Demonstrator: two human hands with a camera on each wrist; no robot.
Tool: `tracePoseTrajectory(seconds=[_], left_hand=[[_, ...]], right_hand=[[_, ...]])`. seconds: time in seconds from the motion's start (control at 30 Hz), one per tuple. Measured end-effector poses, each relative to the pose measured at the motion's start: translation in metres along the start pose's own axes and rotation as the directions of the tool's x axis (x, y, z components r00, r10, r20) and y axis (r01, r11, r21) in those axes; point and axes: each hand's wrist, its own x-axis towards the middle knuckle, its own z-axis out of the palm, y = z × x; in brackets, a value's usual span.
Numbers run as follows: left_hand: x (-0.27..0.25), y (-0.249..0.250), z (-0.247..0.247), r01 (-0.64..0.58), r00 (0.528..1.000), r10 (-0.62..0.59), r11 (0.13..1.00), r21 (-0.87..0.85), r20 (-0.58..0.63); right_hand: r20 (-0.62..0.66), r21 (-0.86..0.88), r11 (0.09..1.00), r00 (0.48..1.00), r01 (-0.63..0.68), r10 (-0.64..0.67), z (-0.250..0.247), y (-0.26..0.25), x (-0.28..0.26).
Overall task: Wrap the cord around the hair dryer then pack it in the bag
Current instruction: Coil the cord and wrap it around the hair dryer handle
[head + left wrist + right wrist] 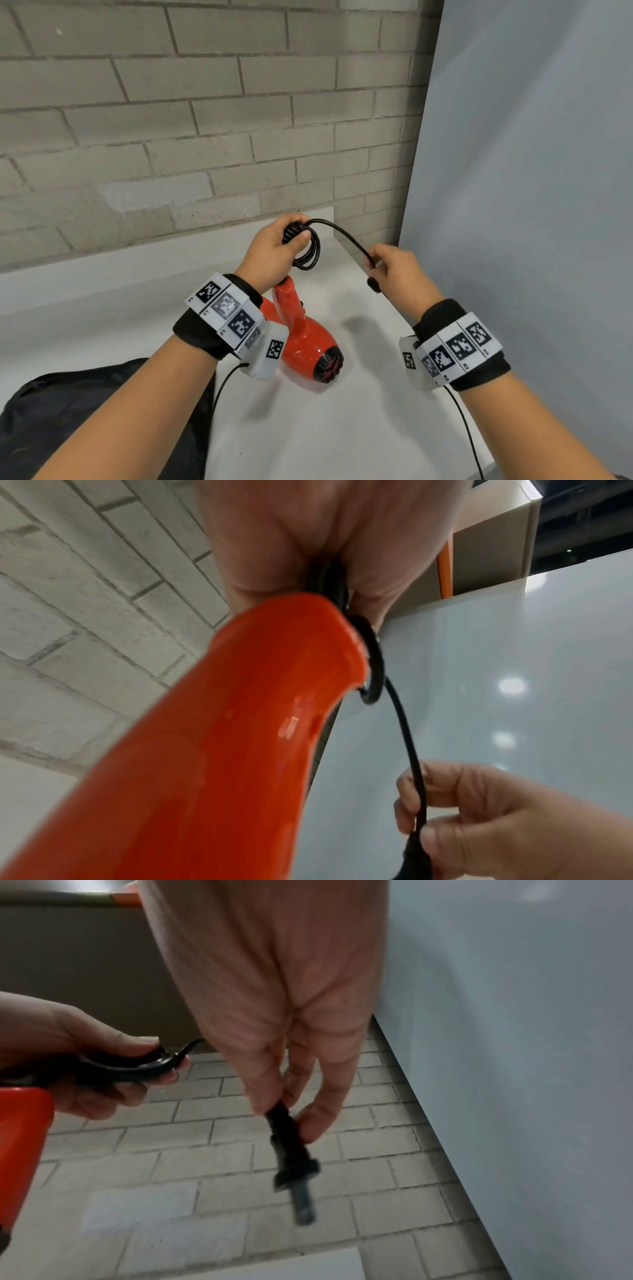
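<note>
A red-orange hair dryer (305, 335) hangs above the white table, barrel down, its black grille facing me. My left hand (277, 245) grips the top of its handle (205, 750) together with several black cord (310, 255) loops. From that coil the cord (407, 739) arcs right to my right hand (394, 270), which pinches it just behind the black plug (293, 1161). The plug's metal pins point away from the fingers (318, 1118) in the right wrist view. A black bag (102, 411) lies at the lower left, partly hidden by my left forearm.
A grey brick wall (171, 120) stands close behind the white table (325, 428). A pale blue-grey panel (531, 171) closes off the right side, meeting the table's right edge. Thin black wrist-camera cables (466, 428) hang below both wrists.
</note>
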Motion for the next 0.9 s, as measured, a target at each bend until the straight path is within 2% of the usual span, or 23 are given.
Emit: tracePoseTrajectory(seconds=[0.07,0.17,0.23,0.3,0.37,0.53,0.7,0.77,0.83,0.9], left_hand=[[0.0,0.001,0.002,0.008,1.0,-0.008,1.0,-0.025,-0.004],[-0.001,0.004,0.004,0.031,0.999,-0.032,0.993,-0.112,-0.003],[-0.002,0.008,0.006,0.038,0.999,-0.034,0.983,-0.181,0.025],[-0.003,0.011,0.009,0.054,0.998,-0.042,0.967,-0.249,0.054],[-0.005,0.013,0.011,0.077,0.996,-0.056,0.949,-0.307,0.076],[-0.005,0.017,0.012,0.126,0.988,-0.089,0.933,-0.336,0.122],[-0.006,0.015,0.015,0.122,0.985,-0.079,0.947,-0.298,0.153],[-0.008,0.015,0.016,0.095,0.985,-0.047,0.951,-0.295,0.166],[-0.009,0.015,0.014,0.062,0.983,-0.008,0.955,-0.29,0.183],[-0.009,0.012,0.01,0.01,0.976,0.045,0.967,-0.253,0.212]], right_hand=[[-0.049,0.18,0.983,0.999,0.027,-0.019,-0.005,-0.01,-0.001],[-0.158,0.499,0.847,0.98,0.183,-0.119,-0.008,-0.036,-0.004],[-0.205,0.589,0.775,0.97,0.228,-0.13,-0.001,-0.048,-0.004],[-0.258,0.59,0.769,0.96,0.246,-0.109,0.009,-0.055,-0.003],[-0.316,0.534,0.801,0.943,0.27,-0.108,0.018,-0.057,-0.003],[-0.43,0.344,0.877,0.886,0.337,-0.172,0.031,-0.058,-0.001],[-0.46,0.122,0.947,0.862,0.299,-0.213,0.049,-0.054,0.002],[-0.496,0.147,0.96,0.857,0.24,-0.139,0.051,-0.051,0.007],[-0.447,0.296,0.926,0.891,0.234,-0.082,0.05,-0.048,0.015],[-0.246,0.422,0.878,0.961,0.225,-0.128,0.048,-0.049,0.019]])
